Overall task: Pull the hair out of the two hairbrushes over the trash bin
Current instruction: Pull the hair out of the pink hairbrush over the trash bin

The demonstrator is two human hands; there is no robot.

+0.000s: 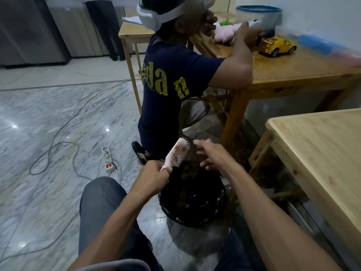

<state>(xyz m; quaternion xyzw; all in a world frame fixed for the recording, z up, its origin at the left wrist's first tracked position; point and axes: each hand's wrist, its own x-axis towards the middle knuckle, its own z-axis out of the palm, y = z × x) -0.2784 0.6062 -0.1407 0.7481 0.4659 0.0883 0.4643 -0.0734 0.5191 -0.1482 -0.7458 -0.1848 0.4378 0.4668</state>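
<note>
Gripping hand: left hand (pixel 155 174), fingers curled round the handle of a pink hairbrush (pixel 176 152), head raised up and away from it.
Hairbrush: tilted, bristles facing toward the right hand; brown hair matted among the bristles.
Free hand: right hand (pixel 214 156), fingers spread and relaxed, holding nothing, just beside the bristle face, not touching it.
Below both hands: trash bin (pixel 192 200), black-lined, standing on the floor; dark clumps lie inside, too dim to identify.
Second hairbrush: cannot be found in this view.
Nearer than the hands: the person's knees in dark trousers, either side of the bin.
Right of the right hand: pale wooden table (pixel 320 153).
Left of the left hand: white power strip (pixel 107 158) with a red lit switch, cables trailing over the marble floor (pixel 48 114).
Beyond the hands: second person (pixel 172 79) in a navy shirt, seated at a darker wooden table (pixel 293 71) carrying a yellow toy truck (pixel 277 45), a pink soft toy (pixel 226 32) and a blue-lidded container (pixel 257 15).
</note>
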